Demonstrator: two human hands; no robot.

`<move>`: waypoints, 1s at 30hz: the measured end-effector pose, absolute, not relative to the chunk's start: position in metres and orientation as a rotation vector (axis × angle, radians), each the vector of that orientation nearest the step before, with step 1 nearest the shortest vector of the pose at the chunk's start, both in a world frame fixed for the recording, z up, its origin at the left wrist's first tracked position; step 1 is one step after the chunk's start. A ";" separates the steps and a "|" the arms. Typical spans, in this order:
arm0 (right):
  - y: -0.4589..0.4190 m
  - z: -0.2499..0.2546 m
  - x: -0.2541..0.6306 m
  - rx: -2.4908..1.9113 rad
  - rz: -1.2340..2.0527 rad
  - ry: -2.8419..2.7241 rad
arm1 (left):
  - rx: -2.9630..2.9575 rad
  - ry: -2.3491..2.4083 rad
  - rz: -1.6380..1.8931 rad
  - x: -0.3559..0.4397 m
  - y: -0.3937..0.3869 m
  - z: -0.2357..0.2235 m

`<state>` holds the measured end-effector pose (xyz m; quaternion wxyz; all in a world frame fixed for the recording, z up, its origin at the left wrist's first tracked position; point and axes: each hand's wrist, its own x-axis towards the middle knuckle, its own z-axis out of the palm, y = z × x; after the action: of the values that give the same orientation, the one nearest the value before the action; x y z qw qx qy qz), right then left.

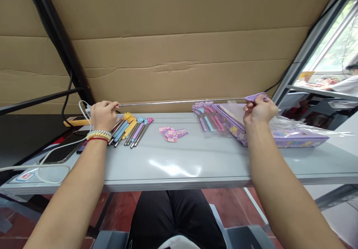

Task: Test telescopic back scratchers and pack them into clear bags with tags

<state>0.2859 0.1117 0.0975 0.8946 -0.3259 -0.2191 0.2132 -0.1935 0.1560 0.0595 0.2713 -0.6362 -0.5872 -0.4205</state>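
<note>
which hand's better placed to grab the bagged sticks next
Probably the right hand: it looks closer to the bagged sticks, though gripping the rod's purple end. The left hand holds the other end, farther off.

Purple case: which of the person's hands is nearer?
Right. The right hand appears over the purple case; the left hand is far to its left, past the pink cards.

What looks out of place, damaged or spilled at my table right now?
Nothing looks spilled. The pink cards lie in a loose, uneven heap on the table, and the cardboard behind has a wrinkled crease, as if bent. The metal rod between the left hand and right hand looks straight.
</note>
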 end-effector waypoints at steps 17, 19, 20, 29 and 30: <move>0.116 0.079 0.271 -0.732 0.778 -0.394 | -1.936 -1.630 -1.127 -0.202 0.151 0.063; 0.116 0.079 0.271 -0.732 0.799 -0.375 | -1.943 -1.635 -1.127 -0.202 0.150 0.064; 0.116 0.078 0.271 -0.743 0.801 -0.372 | -1.942 -1.640 -1.132 -0.201 0.150 0.064; 0.118 0.076 0.274 -0.852 0.764 -0.399 | -1.906 -1.737 -1.151 -0.197 0.146 0.065; 0.118 0.076 0.274 -0.874 0.755 -0.385 | -1.886 -1.750 -1.153 -0.197 0.146 0.064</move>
<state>0.2736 0.1177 0.0762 0.8204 -0.4105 -0.1810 0.3544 -0.1970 0.1460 0.0643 0.1602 -0.6603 -0.6127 -0.4036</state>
